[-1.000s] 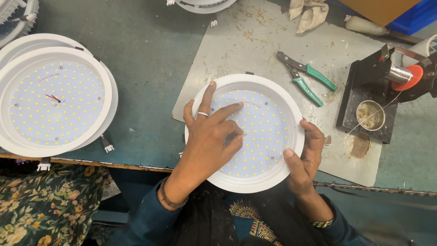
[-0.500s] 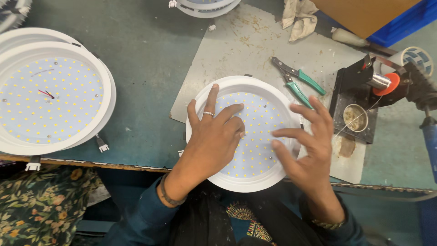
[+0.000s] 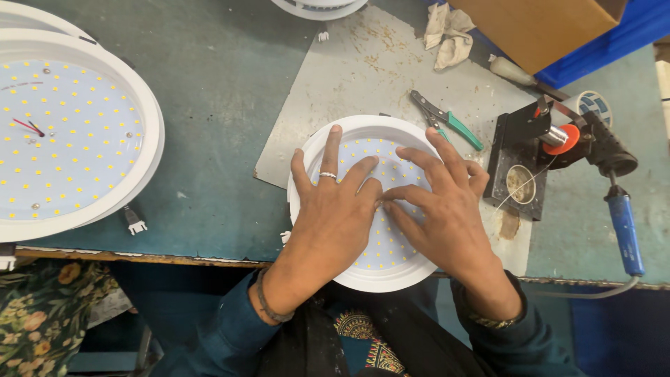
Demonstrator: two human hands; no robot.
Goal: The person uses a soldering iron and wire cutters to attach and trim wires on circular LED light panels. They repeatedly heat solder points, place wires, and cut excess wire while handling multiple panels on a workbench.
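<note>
Fingers (image 3: 333,150) of my left hand (image 3: 335,209) lie spread and flat on the round white lamp panel (image 3: 363,276), gripping nothing, a ring on one of them. My right hand (image 3: 440,209) lies beside it on the same panel, its fingers (image 3: 447,150) also splayed flat and released, the thumb tips of both hands nearly meeting over the dotted yellow board inside the rim. The panel sits on a grey mat (image 3: 363,63) at the near edge of the green surface (image 3: 216,126), its lower rim hanging just past that edge.

Just beyond the panel lie green-handled cutters (image 3: 447,119). Right of the panel stands a black soldering stand (image 3: 523,167), and a blue-handled soldering iron (image 3: 623,223) lies farther right. Well left of the panel rests a larger white lamp panel (image 3: 70,139) with its own dotted board. A crumpled rag (image 3: 447,31) and a brown cardboard box (image 3: 537,28) lie far beyond the panel.
</note>
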